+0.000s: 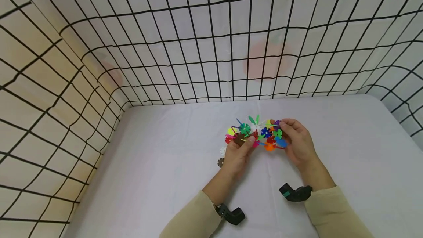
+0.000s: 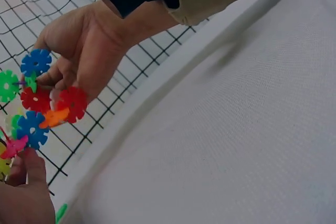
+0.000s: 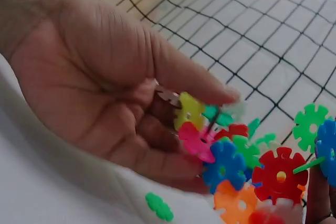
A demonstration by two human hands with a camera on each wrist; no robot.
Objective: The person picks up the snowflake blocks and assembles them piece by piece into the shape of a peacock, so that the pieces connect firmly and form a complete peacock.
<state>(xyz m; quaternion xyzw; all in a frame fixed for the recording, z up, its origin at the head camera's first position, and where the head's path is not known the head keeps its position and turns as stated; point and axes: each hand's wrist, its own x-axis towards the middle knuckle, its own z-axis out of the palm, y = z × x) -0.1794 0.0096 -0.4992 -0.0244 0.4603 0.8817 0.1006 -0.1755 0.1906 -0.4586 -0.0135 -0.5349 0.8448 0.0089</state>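
A colourful cluster of interlocked plastic snowflake discs [image 1: 267, 132] is held between both hands above the white tabletop. My left hand [image 1: 237, 157] grips its left part, the thumb lying over a brown disc [image 1: 239, 139]. At the right end, my right hand [image 1: 299, 144] pinches the outer discs between thumb and fingers. In the left wrist view, a blue disc [image 2: 36, 63] and a red disc [image 2: 72, 104] lie close to the right hand's fingers. The right wrist view shows the left hand's palm, its thumb above a yellow disc [image 3: 189, 111]; the right hand's fingers [image 3: 318, 195] appear at the edge.
A loose green disc [image 3: 159, 206] lies on the white tabletop. White and brown discs [image 1: 220, 162] show beside the left hand. Black wire grid panels [image 1: 211, 43] rise behind and at both sides. Each wrist wears a black camera mount [image 1: 295, 193].
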